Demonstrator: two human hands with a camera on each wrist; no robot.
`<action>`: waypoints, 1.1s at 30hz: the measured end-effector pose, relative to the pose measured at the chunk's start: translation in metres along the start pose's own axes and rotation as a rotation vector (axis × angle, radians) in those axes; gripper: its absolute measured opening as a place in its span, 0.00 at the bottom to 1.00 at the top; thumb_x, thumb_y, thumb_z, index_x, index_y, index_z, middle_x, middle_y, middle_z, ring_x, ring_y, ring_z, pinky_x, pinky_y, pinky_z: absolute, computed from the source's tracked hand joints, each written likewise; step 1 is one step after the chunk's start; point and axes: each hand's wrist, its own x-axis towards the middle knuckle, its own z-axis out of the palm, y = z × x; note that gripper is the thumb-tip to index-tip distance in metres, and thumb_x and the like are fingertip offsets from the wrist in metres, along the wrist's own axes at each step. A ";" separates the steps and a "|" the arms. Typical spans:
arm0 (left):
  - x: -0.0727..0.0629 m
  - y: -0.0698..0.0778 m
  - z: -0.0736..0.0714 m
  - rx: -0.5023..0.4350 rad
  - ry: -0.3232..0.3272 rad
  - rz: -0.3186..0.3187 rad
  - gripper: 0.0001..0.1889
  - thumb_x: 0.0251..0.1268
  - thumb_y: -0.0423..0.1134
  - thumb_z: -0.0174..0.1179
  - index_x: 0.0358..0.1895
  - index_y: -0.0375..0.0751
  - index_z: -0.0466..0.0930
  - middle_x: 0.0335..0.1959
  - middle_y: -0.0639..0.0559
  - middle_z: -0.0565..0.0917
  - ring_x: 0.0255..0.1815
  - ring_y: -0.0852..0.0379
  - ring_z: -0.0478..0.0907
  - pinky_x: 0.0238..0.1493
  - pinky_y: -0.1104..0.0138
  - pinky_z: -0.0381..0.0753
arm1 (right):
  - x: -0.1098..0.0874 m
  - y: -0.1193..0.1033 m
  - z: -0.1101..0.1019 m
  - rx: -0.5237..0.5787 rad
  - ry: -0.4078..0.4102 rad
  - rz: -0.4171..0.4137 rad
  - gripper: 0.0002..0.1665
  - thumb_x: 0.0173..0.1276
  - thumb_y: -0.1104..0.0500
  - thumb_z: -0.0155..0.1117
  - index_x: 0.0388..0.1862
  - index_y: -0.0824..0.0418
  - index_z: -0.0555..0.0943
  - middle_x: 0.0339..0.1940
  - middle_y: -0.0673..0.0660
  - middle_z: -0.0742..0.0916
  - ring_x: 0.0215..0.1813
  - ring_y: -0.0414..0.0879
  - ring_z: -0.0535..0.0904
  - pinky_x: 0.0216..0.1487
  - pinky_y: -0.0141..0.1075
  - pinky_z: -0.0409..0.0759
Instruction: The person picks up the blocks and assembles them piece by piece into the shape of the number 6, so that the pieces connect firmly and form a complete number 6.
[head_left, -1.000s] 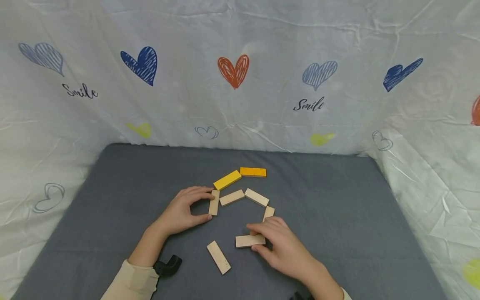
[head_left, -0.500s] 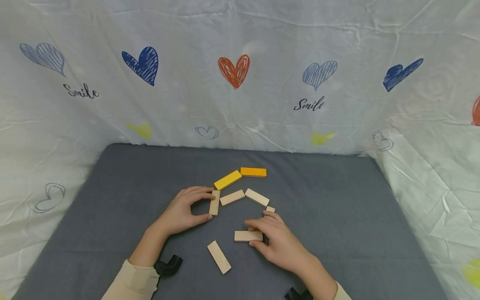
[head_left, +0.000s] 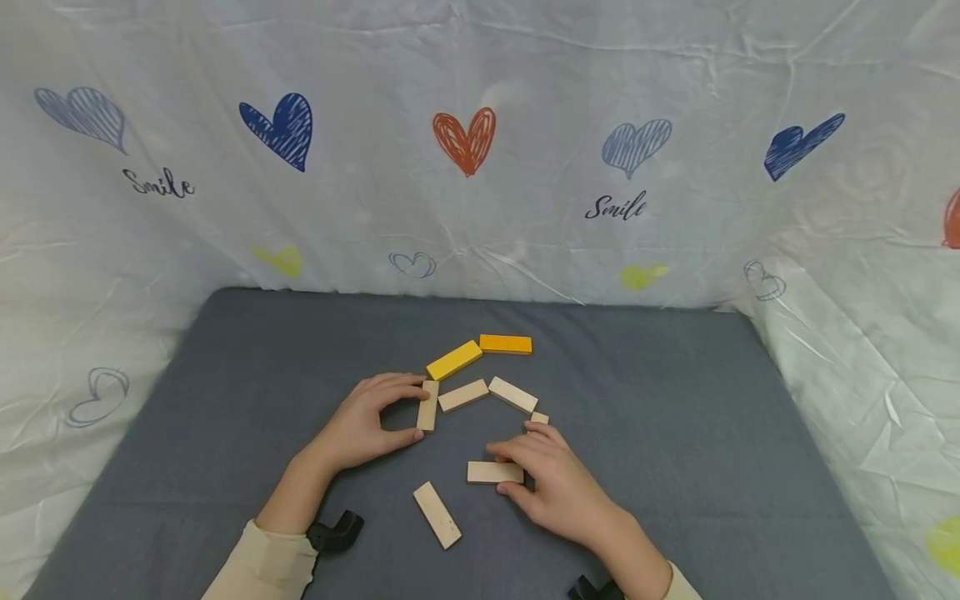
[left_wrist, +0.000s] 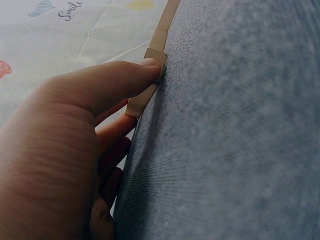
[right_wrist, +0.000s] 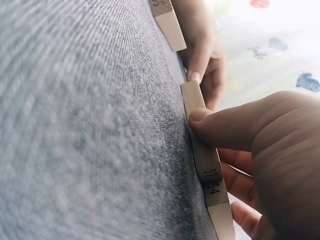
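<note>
On the grey cloth, several plain wooden blocks lie flat in a rough arch. My left hand (head_left: 375, 421) pinches the arch's left block (head_left: 428, 407) between thumb and fingers; the left wrist view shows the thumb on that block's (left_wrist: 141, 101) near end. With thumb and index finger my right hand (head_left: 555, 483) grips a crosswise block (head_left: 486, 472), which has a handwritten number (right_wrist: 210, 172) on its side. Another block (head_left: 540, 418) is mostly hidden beneath the right fingers. Two blocks, one to the left (head_left: 463, 396) and one to the right (head_left: 513, 395), form the top.
One loose wooden block (head_left: 437, 515) lies slanted nearer the person, between the forearms. Behind the arch are a yellow block (head_left: 454, 360) and an orange block (head_left: 506, 344), end to end. A white curtain (head_left: 525, 217) with printed hearts hangs along the table's back edge.
My right hand has slid the crosswise block slightly away from the person and to the left, and its fingers now cover more of the block behind. The left hand has stayed put.
</note>
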 end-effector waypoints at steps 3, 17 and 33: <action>0.000 0.000 0.000 0.002 0.000 -0.003 0.30 0.61 0.48 0.83 0.68 0.58 0.87 0.77 0.57 0.78 0.82 0.45 0.68 0.81 0.36 0.59 | 0.000 0.000 0.000 -0.009 -0.006 0.000 0.30 0.66 0.59 0.85 0.66 0.56 0.87 0.54 0.46 0.90 0.58 0.39 0.86 0.81 0.56 0.67; 0.001 0.001 0.000 0.000 -0.002 -0.010 0.30 0.61 0.49 0.83 0.68 0.58 0.87 0.77 0.58 0.78 0.82 0.46 0.68 0.81 0.37 0.59 | 0.001 0.001 -0.002 -0.027 -0.006 -0.012 0.30 0.66 0.57 0.85 0.66 0.56 0.87 0.59 0.46 0.90 0.61 0.40 0.85 0.80 0.56 0.68; 0.001 0.002 -0.002 0.005 0.001 -0.004 0.29 0.62 0.49 0.83 0.68 0.57 0.87 0.76 0.57 0.79 0.81 0.45 0.69 0.81 0.37 0.59 | 0.013 -0.014 -0.004 -0.008 -0.082 -0.006 0.31 0.70 0.48 0.82 0.69 0.54 0.85 0.64 0.43 0.87 0.67 0.41 0.81 0.83 0.56 0.64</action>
